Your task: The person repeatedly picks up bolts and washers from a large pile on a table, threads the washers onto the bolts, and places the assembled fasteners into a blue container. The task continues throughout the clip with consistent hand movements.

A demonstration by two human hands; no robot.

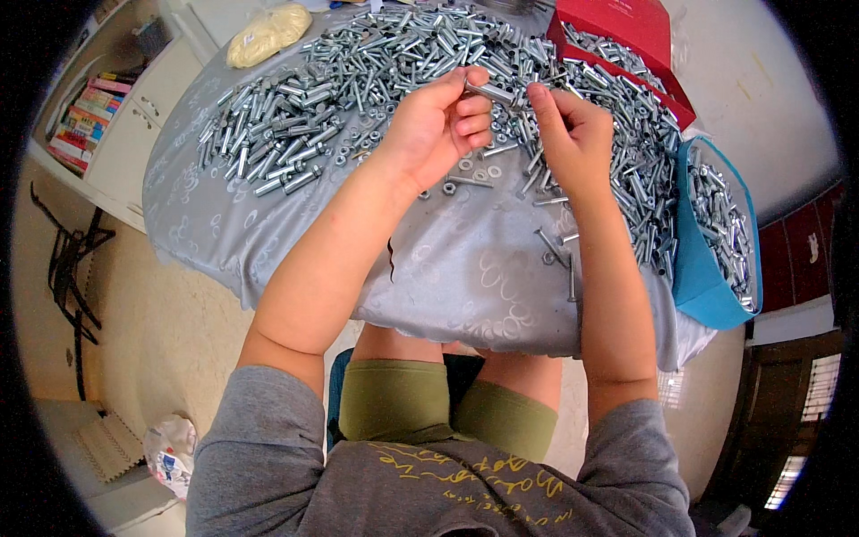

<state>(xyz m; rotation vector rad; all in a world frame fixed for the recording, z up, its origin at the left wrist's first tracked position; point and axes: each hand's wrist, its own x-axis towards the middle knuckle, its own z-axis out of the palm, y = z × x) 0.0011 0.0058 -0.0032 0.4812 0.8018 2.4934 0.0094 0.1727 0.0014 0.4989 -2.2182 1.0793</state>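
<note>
Above the table, a silver expansion bolt (495, 93) lies between my two hands, tilted slightly down to the right. My left hand (438, 125) pinches its left end between thumb and index finger, the other fingers curled. At the right end, my right hand (573, 134) grips with thumb and bent fingers, near a nut or washer that is partly hidden. Beneath the hands are loose washers (494, 172), a few nuts (449, 189) and single bolts (470, 182) on the grey patterned tablecloth (447, 268).
A large heap of bolts and sleeves (403, 54) spreads across the table's far side. At the back right stands a red box (617, 22) of bolts; a blue fabric bin (711, 291) of bolts sits at the right edge. A pale yellow bag (268, 34) lies at back left.
</note>
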